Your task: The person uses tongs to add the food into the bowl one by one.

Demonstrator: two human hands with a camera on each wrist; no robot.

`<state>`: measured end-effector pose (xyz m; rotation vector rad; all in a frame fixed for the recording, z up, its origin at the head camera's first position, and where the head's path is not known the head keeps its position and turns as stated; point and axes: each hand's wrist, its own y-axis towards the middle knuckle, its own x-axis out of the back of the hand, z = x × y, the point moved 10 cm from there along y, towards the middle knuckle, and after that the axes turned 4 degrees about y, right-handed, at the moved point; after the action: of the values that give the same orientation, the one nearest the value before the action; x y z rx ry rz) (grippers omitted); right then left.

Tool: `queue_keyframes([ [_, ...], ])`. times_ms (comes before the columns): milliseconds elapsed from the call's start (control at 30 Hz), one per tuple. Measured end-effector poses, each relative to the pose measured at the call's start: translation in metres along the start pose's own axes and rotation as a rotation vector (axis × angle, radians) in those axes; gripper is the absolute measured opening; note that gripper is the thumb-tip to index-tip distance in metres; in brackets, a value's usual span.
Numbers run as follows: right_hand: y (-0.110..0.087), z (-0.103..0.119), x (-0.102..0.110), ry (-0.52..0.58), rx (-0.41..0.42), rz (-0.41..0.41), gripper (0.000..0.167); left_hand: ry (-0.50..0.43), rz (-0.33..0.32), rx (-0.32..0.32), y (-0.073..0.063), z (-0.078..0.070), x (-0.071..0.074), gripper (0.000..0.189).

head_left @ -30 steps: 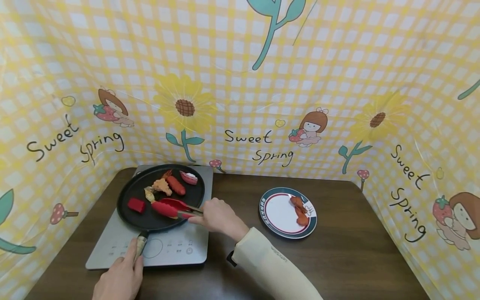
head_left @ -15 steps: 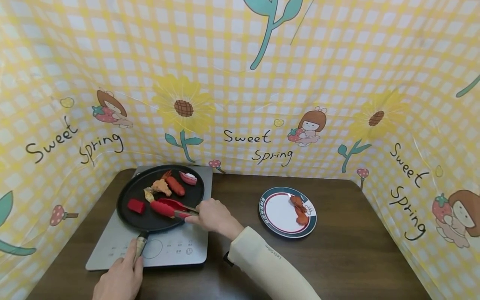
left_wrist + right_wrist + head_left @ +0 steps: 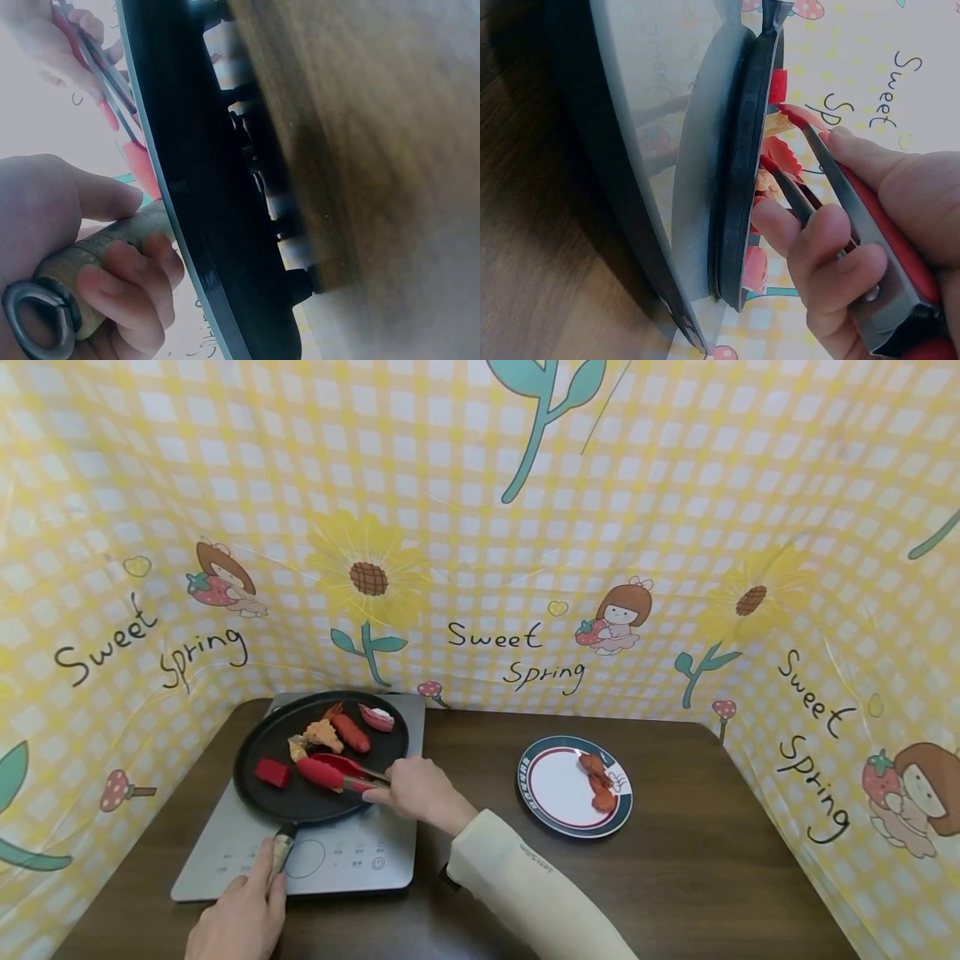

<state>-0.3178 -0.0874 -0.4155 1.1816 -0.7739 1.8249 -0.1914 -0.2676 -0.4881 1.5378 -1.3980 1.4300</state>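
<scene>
My left hand (image 3: 242, 912) grips the handle (image 3: 281, 852) of a round black frying pan (image 3: 300, 808); the left wrist view shows the fingers curled round it and a metal ring at its end. My right hand (image 3: 423, 792) holds red-tipped metal tongs (image 3: 364, 778), their tips low over the pan's near side. In the right wrist view the tongs (image 3: 832, 161) stand apart at the tips, near a yellowish piece (image 3: 777, 124). Also in the pan lie a red block (image 3: 272, 772), a fried golden piece (image 3: 324, 735), a red sausage (image 3: 351, 732) and a pink-and-white piece (image 3: 377, 717).
Under the pan is a flat silver induction cooker (image 3: 225, 852) with touch markings. A blue-rimmed white plate (image 3: 551, 781) to the right bears brown-red meat pieces (image 3: 597, 781). A checked yellow cloth (image 3: 480, 543) walls in the back and sides of the dark wooden table (image 3: 675, 860).
My right hand and the tongs have shifted slightly left across the near side of the pan. The left hand, the pan and the plate stay put.
</scene>
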Motion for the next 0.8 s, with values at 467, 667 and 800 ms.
queue_keyframes([
  [467, 0.012, 0.005, -0.004, -0.029, 0.03, -0.029, 0.052, 0.003, 0.008, 0.009, 0.0, 0.001, -0.001, 0.061],
  [667, 0.016, 0.008, -0.007, -0.075, 0.022, -0.039, 0.05, -0.007, -0.009, 0.004, 0.0, 0.001, -0.001, 0.06],
  [800, 0.017, 0.008, -0.007, -0.08, 0.005, -0.048, 0.049, -0.008, -0.014, -0.008, 0.0, 0.0, 0.0, 0.06],
])
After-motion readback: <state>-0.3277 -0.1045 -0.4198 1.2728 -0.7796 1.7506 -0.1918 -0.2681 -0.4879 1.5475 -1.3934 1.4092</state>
